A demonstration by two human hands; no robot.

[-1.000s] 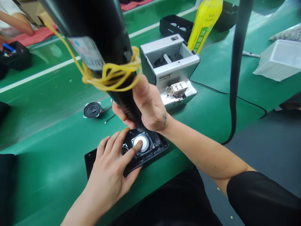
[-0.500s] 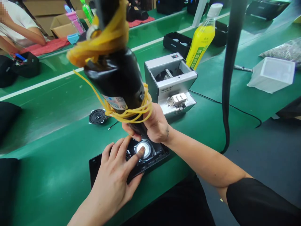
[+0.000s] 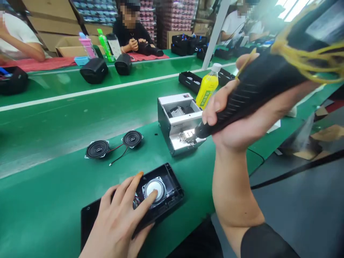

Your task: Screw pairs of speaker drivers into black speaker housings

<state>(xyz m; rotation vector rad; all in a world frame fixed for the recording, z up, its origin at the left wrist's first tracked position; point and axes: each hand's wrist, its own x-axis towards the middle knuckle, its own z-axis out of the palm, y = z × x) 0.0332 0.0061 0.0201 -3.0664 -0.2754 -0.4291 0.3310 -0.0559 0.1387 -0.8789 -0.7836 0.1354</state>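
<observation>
My left hand (image 3: 118,211) lies across a black plastic speaker housing (image 3: 172,182), gripping it against the bench. One digit presses on the pale round back of a speaker (image 3: 153,190) seated inside; part of the housing is hidden under the hand. My right hand (image 3: 242,125) is wrapped around a black electric screwdriver (image 3: 247,86) with yellow bands near its upper end. The screwdriver's lower end is at the metal outlet of a silver screw feeder (image 3: 177,125), where the bit cannot be made out clearly.
Two loose speakers (image 3: 97,148) joined by wires lie beyond the housing on the green bench (image 3: 53,193). A yellow drink bottle (image 3: 206,87) and a black tray (image 3: 189,80) stand behind the feeder. Several people work across the bench among black cases (image 3: 94,70).
My right hand has lifted the screwdriver off the housing and carried it right to the screw feeder. My left hand remains on the housing. The view has tilted up, showing more of the room.
</observation>
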